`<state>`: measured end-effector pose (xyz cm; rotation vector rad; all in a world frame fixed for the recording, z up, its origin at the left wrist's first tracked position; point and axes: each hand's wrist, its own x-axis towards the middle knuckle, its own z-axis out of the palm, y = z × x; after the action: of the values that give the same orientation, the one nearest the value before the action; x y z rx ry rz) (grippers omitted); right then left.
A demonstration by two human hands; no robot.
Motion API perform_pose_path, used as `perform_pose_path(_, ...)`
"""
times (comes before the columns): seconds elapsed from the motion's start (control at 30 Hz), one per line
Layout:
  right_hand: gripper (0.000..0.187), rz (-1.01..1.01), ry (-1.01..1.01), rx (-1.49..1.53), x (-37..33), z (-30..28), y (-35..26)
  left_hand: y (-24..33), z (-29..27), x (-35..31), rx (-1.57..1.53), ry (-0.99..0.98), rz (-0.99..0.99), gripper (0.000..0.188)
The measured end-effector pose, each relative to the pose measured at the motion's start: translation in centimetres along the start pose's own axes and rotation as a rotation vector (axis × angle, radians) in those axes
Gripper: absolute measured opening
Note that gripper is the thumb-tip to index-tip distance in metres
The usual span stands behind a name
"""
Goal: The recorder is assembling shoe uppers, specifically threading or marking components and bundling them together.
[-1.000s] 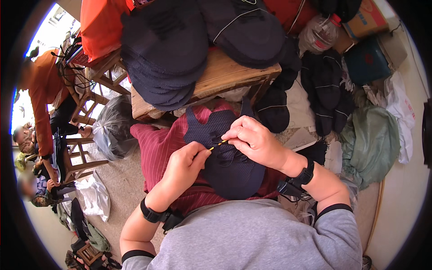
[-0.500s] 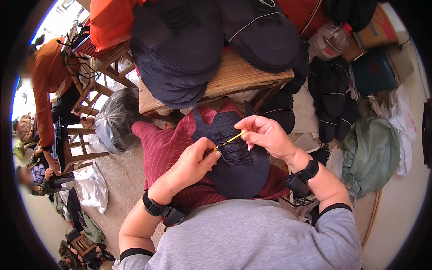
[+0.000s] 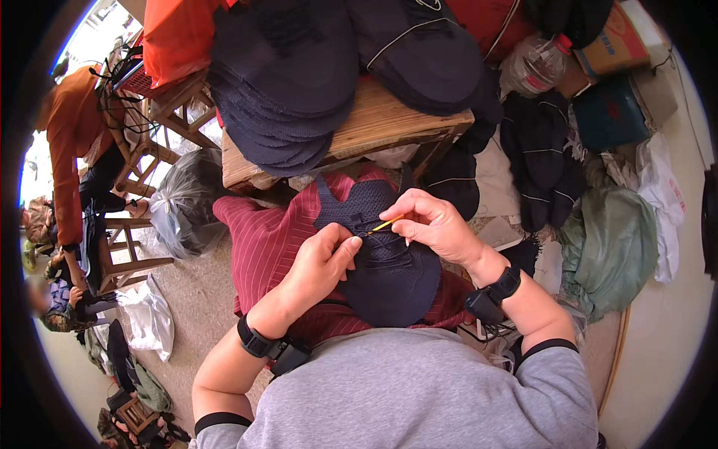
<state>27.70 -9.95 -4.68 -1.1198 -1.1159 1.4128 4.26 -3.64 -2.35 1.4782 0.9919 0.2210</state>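
Note:
A dark navy knit shoe upper (image 3: 393,288) lies across my lap, its toe end toward my body, with dark laces (image 3: 389,253) strung over its middle. On its left side my left hand (image 3: 321,258) is closed, thumb and forefinger pinching at the upper; what lies between the fingertips is partly hidden. My right hand (image 3: 441,228) grips a thin yellow needle-like tool (image 3: 385,224) between thumb and forefinger. The tool's tip points left at the lacing, close to my left fingertips. Whether a lace is caught on that tip is too small to tell.
Stacks of dark shoe uppers (image 3: 288,67) cover a wooden table (image 3: 359,123) ahead. Bundled uppers (image 3: 544,153) and a green sack (image 3: 613,247) lie at the right. A grey plastic bag (image 3: 183,206) and wooden stool (image 3: 123,254) stand left, near a person in orange (image 3: 67,142).
The yellow tool and my right hand have shifted slightly left, its tip nearer the left fingertips. My left thumb has lifted. The whole view has shifted a little.

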Motion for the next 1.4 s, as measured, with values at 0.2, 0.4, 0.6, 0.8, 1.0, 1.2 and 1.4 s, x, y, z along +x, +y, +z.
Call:
perform_pose_path(0.2, 0.009, -0.313, 0.130, -0.447, -0.4, 1.5, 0.4, 0.0, 0.0, 0.5, 0.065, -0.029, 0.025, 0.024)
perform_pose_path(0.4, 0.004, -0.117, 0.222, -0.325, -1.1, 2.2, -0.8, 0.7, -0.4, 0.2, 0.114, -0.026, -0.048, 0.028)
perform_pose_path(0.6, 0.011, 0.120, 0.202, 0.233, -1.4, 1.4, 0.3, 0.7, -0.1, 0.4, 0.179, -0.019, -0.017, 0.031)
perform_pose_path(0.8, 0.009, -0.122, 0.081, -0.269, -0.9, 1.4, 0.1, 0.1, -0.3, 0.6, 0.204, -0.009, -0.034, 0.032)
perform_pose_path(1.0, 0.019, 0.194, 0.236, 0.631, -0.9, 1.1, 1.1, -0.3, -0.1, 0.4, 0.161, -0.002, -0.021, 0.032)
perform_pose_path(1.2, 0.023, -0.075, 0.069, -0.089, -0.7, 1.1, -0.2, 0.0, -0.1, 0.3, 0.144, 0.012, -0.045, 0.031)
perform_pose_path(1.4, 0.021, -0.339, 0.096, -0.449, -0.8, 2.2, 0.2, 0.0, 0.1, 0.6, 0.183, 0.001, -0.009, 0.031)
